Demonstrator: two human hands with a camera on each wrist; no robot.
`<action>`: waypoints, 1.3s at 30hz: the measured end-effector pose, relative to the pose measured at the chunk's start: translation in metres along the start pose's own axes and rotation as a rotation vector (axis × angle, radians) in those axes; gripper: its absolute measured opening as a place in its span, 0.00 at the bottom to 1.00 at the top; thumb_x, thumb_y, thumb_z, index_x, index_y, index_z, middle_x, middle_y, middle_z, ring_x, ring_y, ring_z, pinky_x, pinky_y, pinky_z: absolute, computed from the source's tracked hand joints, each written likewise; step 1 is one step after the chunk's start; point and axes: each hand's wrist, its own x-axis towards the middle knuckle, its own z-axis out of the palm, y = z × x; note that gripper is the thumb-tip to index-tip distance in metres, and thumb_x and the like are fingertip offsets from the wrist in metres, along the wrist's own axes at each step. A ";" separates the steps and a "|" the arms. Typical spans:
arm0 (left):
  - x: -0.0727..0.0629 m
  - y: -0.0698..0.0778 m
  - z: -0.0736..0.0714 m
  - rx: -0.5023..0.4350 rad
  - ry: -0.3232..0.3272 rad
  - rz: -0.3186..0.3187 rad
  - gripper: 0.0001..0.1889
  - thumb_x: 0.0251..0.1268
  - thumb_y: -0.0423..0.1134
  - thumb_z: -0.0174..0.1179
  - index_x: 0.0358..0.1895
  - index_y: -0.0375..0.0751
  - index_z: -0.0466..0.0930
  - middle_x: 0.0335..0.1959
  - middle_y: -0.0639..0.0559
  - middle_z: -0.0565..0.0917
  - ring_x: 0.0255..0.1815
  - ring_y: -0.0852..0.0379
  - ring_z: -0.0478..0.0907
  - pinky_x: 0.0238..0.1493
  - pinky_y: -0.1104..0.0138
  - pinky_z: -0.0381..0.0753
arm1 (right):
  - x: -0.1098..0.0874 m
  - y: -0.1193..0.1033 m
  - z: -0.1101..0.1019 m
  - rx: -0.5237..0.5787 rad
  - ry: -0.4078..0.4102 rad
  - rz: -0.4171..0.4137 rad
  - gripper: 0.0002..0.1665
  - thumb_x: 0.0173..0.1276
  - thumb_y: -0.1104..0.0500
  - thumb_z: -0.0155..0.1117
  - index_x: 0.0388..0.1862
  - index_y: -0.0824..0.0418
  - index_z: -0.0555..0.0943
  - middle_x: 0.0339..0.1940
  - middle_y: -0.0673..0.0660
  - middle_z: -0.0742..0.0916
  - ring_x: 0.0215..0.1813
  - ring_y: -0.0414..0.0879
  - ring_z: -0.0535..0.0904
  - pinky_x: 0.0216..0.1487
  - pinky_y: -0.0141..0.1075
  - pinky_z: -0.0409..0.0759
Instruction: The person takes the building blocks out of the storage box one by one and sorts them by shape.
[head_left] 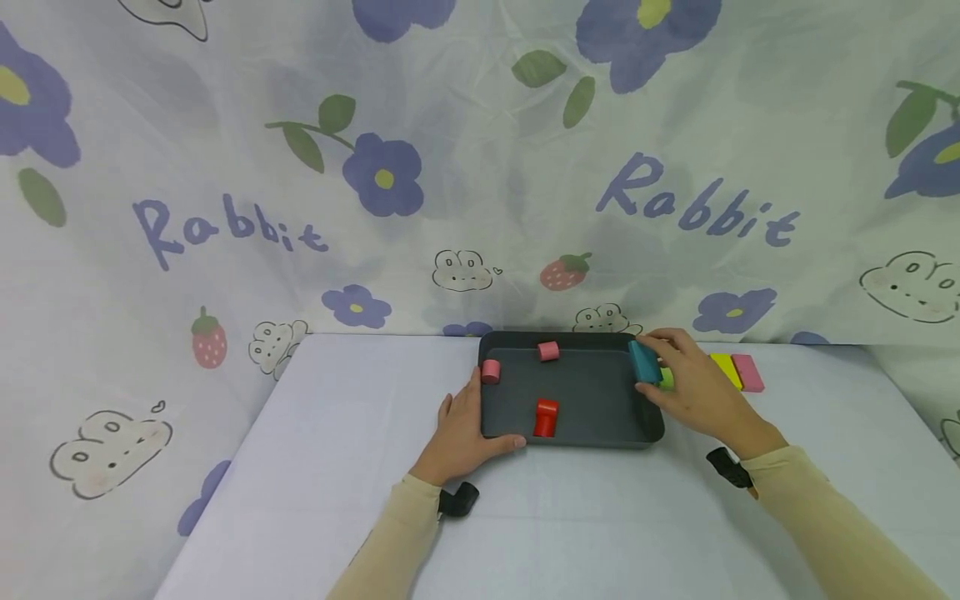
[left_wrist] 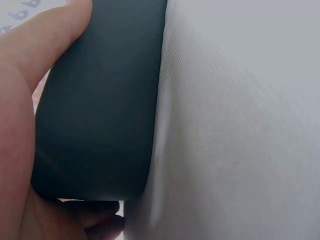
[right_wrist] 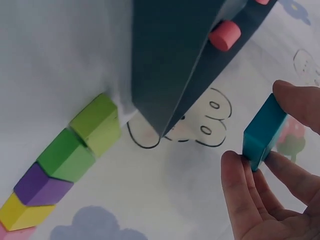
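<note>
A dark grey rectangular tray (head_left: pixel 585 442) lies on the table near the back cloth. My left hand (head_left: pixel 461 437) holds its near left corner, the thumb along the front wall and the fingers against the left side. In my right hand (head_left: pixel 693 392) is a teal rectangular block (right_wrist: pixel 262 132), pinched between thumb and fingertips above the tray's right edge. Inside the tray are a pink cylinder (head_left: pixel 491 372) at the left, another pink cylinder (head_left: pixel 549 351) at the back, and red pieces (head_left: pixel 546 418) near the front.
Right of the tray, a row of blocks stands on the table: light green (right_wrist: pixel 97 125), green (right_wrist: pixel 67 155), purple (right_wrist: pixel 42 185), yellow (right_wrist: pixel 25 212) and pink (head_left: pixel 747 372). The right hand partly hides this row in the head view. A patterned cloth (head_left: pixel 480 167) hangs behind.
</note>
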 end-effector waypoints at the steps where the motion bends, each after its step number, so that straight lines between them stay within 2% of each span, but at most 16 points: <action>1: 0.000 0.000 0.000 -0.002 0.002 0.003 0.68 0.51 0.71 0.67 0.81 0.36 0.34 0.81 0.41 0.54 0.80 0.45 0.53 0.76 0.39 0.39 | -0.001 0.001 0.000 -0.004 0.002 0.001 0.42 0.62 0.58 0.77 0.70 0.69 0.70 0.65 0.68 0.70 0.50 0.62 0.81 0.50 0.57 0.83; 8: 0.000 -0.001 0.000 -0.002 -0.007 -0.011 0.69 0.51 0.72 0.67 0.82 0.39 0.33 0.82 0.44 0.52 0.80 0.48 0.51 0.77 0.42 0.37 | -0.007 0.012 -0.001 -0.018 0.031 0.006 0.42 0.60 0.61 0.77 0.70 0.70 0.70 0.65 0.68 0.70 0.50 0.62 0.80 0.49 0.57 0.83; 14: 0.000 -0.001 0.002 0.001 -0.003 -0.008 0.68 0.51 0.72 0.68 0.82 0.38 0.34 0.81 0.44 0.52 0.80 0.48 0.52 0.76 0.41 0.38 | -0.015 0.028 -0.001 0.028 0.072 -0.008 0.40 0.60 0.64 0.76 0.69 0.72 0.70 0.64 0.69 0.70 0.46 0.62 0.82 0.46 0.57 0.84; 20: 0.001 0.000 0.002 0.010 -0.005 -0.004 0.68 0.51 0.72 0.67 0.82 0.39 0.33 0.82 0.46 0.51 0.80 0.49 0.52 0.76 0.41 0.39 | -0.024 0.038 -0.002 -0.016 0.112 -0.026 0.40 0.58 0.63 0.77 0.68 0.71 0.71 0.64 0.70 0.71 0.47 0.61 0.79 0.44 0.57 0.83; 26: 0.000 0.002 0.001 0.006 -0.004 -0.001 0.68 0.51 0.72 0.68 0.82 0.38 0.34 0.81 0.44 0.53 0.80 0.47 0.53 0.76 0.40 0.40 | -0.031 0.048 0.002 -0.027 0.151 -0.025 0.41 0.55 0.64 0.79 0.66 0.71 0.72 0.63 0.68 0.72 0.54 0.63 0.76 0.51 0.61 0.79; 30: -0.001 0.002 0.001 0.001 -0.001 0.007 0.68 0.51 0.71 0.68 0.82 0.37 0.35 0.81 0.42 0.54 0.79 0.45 0.53 0.76 0.39 0.40 | -0.035 0.055 0.000 -0.038 0.157 -0.009 0.41 0.54 0.65 0.79 0.66 0.72 0.73 0.63 0.69 0.72 0.56 0.66 0.74 0.52 0.64 0.76; 39: -0.002 -0.001 0.000 0.014 0.003 -0.002 0.68 0.51 0.71 0.68 0.82 0.37 0.34 0.81 0.43 0.53 0.80 0.47 0.53 0.76 0.40 0.39 | -0.042 0.074 -0.009 -0.061 0.149 0.027 0.41 0.55 0.65 0.78 0.66 0.76 0.71 0.62 0.74 0.71 0.53 0.68 0.74 0.49 0.64 0.75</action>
